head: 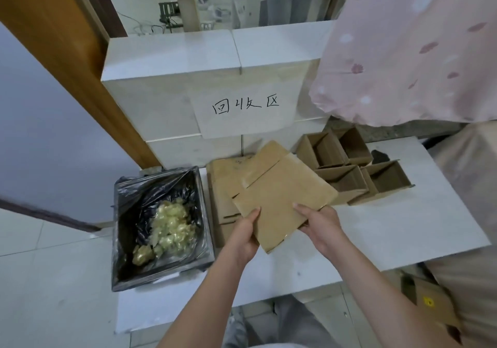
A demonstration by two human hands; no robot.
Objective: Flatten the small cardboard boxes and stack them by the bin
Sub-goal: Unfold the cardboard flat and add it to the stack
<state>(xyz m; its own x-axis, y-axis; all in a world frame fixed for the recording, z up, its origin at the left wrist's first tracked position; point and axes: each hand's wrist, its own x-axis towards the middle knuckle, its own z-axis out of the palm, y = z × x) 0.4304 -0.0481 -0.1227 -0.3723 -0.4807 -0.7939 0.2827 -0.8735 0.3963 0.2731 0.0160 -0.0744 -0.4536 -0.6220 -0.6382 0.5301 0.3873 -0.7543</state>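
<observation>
The left hand [246,230] pinches the near left edge of a flattened brown cardboard box [279,197], its thumb lying on the upper face and the remaining fingers hidden beneath; the right hand [320,222] grips the near right edge in the same manner, thumb on top, fingers curled under. The flattened box is held in the air, just above a low stack of flattened brown cardboard [222,186] that lies on the white table [403,226] immediately right of the square bin lined with a black plastic bag [158,226]. Its long axis runs diagonally from near left to far right-of-centre, with the broad face up and tilted slightly toward the viewer; loose flaps project at the far end. As thin corrugated board it is judged light and fairly stiff across the panel yet ready to hinge at the creases, so a hold on two opposite edges of the main panel, as shown, should keep it flat; the flaps would make a poor grip. Four open brown cardboard boxes [352,167], unflattened, stand clustered on the table beyond to the right. A white paper sign with handwritten characters [243,111] is fixed to the pale wall block behind.
</observation>
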